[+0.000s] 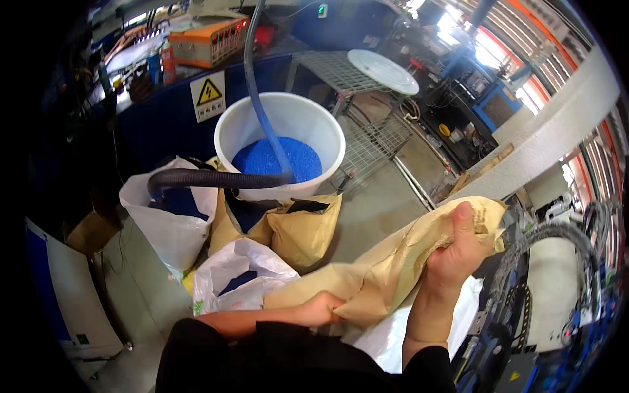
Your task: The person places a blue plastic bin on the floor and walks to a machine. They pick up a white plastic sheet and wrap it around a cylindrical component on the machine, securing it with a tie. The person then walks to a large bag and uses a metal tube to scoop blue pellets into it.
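Observation:
A tan paper sack [386,275] lies slantwise in front of me, its right end raised. My right hand [458,252] is closed around that upper end, thumb on top. Lower down, my left hand [318,309] grips a fold of the same sack. The sack's lower left end reaches the edge of an open white sack [213,278] with dark blue material inside. Under the tan sack, a white sheet or bag [393,337] shows in part. What the tan sack holds is hidden.
A white tub [226,141] of blue granules [301,157] stands ahead, with a hose [216,178] running into it. Around it stand another white sack [167,229] and a tan sack [304,232]. A wire rack [373,154] carries a white lid [383,71]; machinery [557,288] is at right.

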Motion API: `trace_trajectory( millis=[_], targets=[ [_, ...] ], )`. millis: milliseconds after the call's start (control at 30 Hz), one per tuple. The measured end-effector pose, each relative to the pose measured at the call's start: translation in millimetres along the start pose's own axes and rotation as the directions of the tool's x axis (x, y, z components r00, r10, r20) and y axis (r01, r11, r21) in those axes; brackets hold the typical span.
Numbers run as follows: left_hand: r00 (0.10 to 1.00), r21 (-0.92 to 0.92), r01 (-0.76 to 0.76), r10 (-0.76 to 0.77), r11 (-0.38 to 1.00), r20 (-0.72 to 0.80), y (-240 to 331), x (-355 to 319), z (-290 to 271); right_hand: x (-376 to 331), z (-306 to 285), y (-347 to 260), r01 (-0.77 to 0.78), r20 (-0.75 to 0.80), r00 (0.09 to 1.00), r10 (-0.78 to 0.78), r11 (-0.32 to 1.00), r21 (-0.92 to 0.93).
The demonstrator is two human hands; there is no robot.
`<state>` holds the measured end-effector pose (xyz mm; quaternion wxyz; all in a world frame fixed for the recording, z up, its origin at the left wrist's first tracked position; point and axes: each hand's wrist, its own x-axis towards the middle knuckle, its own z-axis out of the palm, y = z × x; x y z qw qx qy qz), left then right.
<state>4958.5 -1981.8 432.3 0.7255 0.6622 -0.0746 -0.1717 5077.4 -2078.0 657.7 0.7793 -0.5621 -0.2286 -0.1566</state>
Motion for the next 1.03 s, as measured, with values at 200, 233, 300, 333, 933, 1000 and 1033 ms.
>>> trace_trajectory(
  millis=[200,233,300,333,933,1000,1033],
  targets=[
    [0.924,0.235,-0.313,0.352,0.920,-0.147,4,71,-49,90,28,35,0.180,0.133,0.976,-0.171,0.982,-0.060],
    [0.924,0.246,-0.280,0.330,0.928,-0.194,24,78,-58,111,37,36,0.184,0.175,0.969,-0.172,0.982,-0.050],
    [0.903,0.266,-0.245,0.320,0.932,-0.287,66,88,-78,167,65,43,0.128,0.196,0.971,-0.139,0.989,0.070],
    [0.885,0.276,-0.236,0.323,0.932,-0.335,85,95,-92,202,88,60,0.306,0.211,0.929,-0.304,0.952,0.021],
    [-0.091,-0.067,-0.621,-0.156,0.781,-0.984,142,294,-377,377,-71,625,0.126,0.738,0.638,0.219,0.916,-0.381],
    [-0.166,-0.117,-0.583,-0.259,0.804,-0.952,111,303,-412,335,-131,667,-0.269,0.775,0.509,0.375,0.924,-0.271],
    [-0.208,-0.140,-0.565,-0.305,0.813,-0.930,92,305,-434,338,-128,677,-0.289,0.782,0.490,0.386,0.918,-0.272]
  ],
)
